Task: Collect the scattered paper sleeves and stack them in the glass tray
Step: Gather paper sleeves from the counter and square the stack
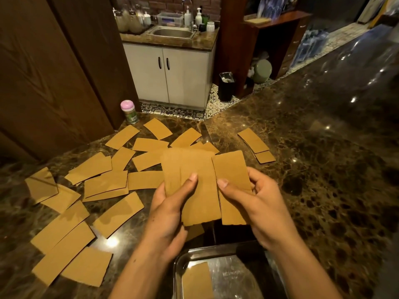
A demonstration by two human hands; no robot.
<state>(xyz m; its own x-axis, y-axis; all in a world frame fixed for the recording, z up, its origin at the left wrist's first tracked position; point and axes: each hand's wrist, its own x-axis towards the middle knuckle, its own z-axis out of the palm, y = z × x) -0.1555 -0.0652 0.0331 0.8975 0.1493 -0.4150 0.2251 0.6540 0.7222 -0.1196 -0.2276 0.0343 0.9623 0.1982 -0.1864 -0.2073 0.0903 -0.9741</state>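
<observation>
The left hand (170,203) grasps a fanned bunch of paper sleeves (194,169), fingers curled round it; the right hand (254,199) pinches another sleeve (231,169) alongside. One sleeve (197,281) lies in the near glass tray (179,262); scattered sleeves (97,186) cover the worktop (313,169) left.

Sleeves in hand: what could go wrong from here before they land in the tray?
The left hand holds a fanned, uneven bundle; sheets may slip out.
The sleeve in the right hand is not squared with it, so the stack in the glass tray may land crooked.
</observation>
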